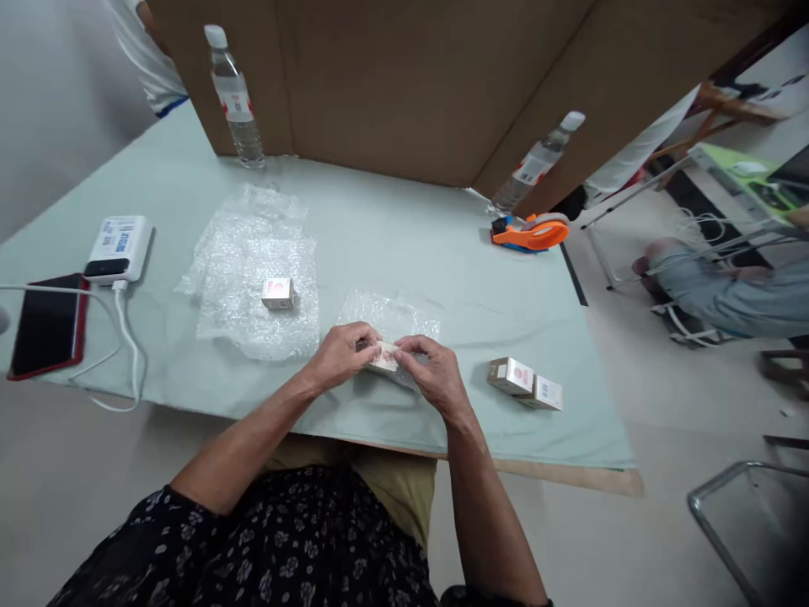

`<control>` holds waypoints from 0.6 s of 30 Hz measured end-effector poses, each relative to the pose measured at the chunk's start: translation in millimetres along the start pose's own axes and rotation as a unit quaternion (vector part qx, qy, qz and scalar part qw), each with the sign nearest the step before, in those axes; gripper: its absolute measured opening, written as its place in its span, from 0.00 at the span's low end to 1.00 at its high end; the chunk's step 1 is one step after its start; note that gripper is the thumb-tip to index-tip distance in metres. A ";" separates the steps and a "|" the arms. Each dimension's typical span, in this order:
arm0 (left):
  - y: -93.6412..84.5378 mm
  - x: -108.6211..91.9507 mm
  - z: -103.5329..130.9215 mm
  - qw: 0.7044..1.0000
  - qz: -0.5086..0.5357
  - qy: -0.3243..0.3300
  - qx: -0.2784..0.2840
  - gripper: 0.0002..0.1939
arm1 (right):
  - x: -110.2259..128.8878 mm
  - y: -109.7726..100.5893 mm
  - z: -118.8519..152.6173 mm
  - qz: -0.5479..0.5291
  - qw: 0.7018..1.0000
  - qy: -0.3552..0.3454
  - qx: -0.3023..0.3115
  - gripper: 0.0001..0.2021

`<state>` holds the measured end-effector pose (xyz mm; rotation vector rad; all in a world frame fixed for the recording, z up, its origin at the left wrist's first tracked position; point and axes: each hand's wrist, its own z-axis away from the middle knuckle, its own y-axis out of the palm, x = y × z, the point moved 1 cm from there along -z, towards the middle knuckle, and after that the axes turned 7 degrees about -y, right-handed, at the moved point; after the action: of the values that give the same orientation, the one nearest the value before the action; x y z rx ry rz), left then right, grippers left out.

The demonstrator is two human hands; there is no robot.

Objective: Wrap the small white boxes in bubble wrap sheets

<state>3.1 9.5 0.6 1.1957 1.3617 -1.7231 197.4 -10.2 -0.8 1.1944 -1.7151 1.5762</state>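
Both hands, left (345,354) and right (433,371), pinch a small box (385,357) at center, fingers nearly closed, forearms rising from lower frame. Bubble wrap (410,319) lies beneath. Pale green tablecloth (442,236) covers the table; cardboard (404,84) stands upper center.

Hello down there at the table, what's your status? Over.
Left hand and right hand on small box. Bubble wrap beneath it. Two boxes off to the right. Tape dispenser farther back.
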 end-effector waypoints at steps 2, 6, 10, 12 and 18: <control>-1.2 -0.9 -1.9 1.000 -0.007 -0.010 0.011 0.03 | 3.6 -4.4 4.1 0.039 0.999 -0.006 -0.024 0.09; -2.1 -1.0 -6.7 0.999 -0.014 -0.026 0.026 0.03 | 30.7 -12.4 20.7 0.233 0.960 -0.093 -0.125 0.05; -2.1 -0.9 -9.8 0.998 -0.035 -0.026 0.041 0.03 | 51.5 2.4 29.5 0.314 0.927 -0.204 -0.014 0.08; -5.3 -1.4 -8.0 0.998 -0.050 -0.024 0.038 0.04 | 50.4 11.8 28.7 0.346 0.913 -0.213 0.034 0.10; -25.3 3.6 6.6 0.995 -0.084 -0.048 0.001 0.11 | 44.7 18.5 20.7 0.412 0.886 -0.197 0.080 0.07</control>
<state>-22.3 10.1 7.5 1.0089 1.4373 -1.8737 163.9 -42.8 23.4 0.9377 -2.6391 2.0703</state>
